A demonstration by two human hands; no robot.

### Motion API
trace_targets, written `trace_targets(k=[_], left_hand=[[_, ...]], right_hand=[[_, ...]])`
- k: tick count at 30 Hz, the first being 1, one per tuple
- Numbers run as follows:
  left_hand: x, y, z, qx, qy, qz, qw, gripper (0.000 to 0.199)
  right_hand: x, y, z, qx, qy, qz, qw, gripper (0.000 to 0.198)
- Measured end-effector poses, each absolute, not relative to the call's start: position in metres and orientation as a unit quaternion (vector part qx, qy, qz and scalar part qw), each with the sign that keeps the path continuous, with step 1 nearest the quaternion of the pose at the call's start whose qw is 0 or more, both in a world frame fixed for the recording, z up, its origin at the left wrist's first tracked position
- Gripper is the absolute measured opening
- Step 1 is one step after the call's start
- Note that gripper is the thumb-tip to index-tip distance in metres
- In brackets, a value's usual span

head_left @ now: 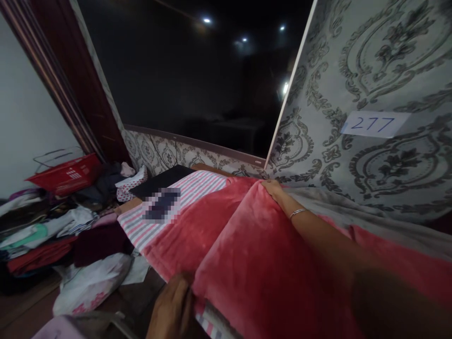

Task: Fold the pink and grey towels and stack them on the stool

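Observation:
A red plush blanket (247,254) lies folded over itself, one layer's edge running diagonally across the layer below. My right hand (271,188), with a silver bracelet on its wrist, reaches to the far corner of the upper layer and is closed on it. At the near edge, my left hand (173,301) has its fingers curled around the fold's near corner; its fingertips are partly hidden. Beneath the blanket is a cloth with pink, grey and white stripes (208,181). A blurred-out dark patch (162,205) shows on the striped cloth.
Piled clothes (38,235) lie at the left, with a red bag (67,174) behind them and a white plastic bag (93,282) in front. A large dark screen (197,80) hangs on the patterned wall beyond. Grey fabric (339,207) extends along the right.

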State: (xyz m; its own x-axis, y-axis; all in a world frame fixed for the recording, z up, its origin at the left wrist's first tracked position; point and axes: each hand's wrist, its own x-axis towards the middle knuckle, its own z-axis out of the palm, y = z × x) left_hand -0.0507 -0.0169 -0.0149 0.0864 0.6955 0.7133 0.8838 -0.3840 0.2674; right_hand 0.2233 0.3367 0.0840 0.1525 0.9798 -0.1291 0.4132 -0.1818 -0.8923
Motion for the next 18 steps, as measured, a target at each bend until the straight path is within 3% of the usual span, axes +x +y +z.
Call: trace_targets(k=[4, 9, 13, 18], left_hand=[[-0.046, -0.015, 0.001, -0.734, -0.544, -0.404, 0.045, 0.02], [-0.045, -0.013, 0.012, -0.74, -0.566, -0.361, 0.03, 0.044], [-0.043, -0.001, 0.008, -0.753, -0.576, -0.315, 0.04, 0.058], [-0.039, 0.008, 0.008, -0.733, -0.607, -0.307, -0.028, 0.053]], right_hand=[[0.221, 0.325, 0.086, -0.656, -0.529, 0.408, 0.351, 0.02], [0.248, 0.299, 0.11, -0.666, -0.526, 0.433, 0.304, 0.031], [0.28, 0.277, 0.124, -0.655, -0.548, 0.483, 0.195, 0.043], [0.304, 0.283, 0.111, -0.65, -0.641, 0.359, 0.196, 0.014]])
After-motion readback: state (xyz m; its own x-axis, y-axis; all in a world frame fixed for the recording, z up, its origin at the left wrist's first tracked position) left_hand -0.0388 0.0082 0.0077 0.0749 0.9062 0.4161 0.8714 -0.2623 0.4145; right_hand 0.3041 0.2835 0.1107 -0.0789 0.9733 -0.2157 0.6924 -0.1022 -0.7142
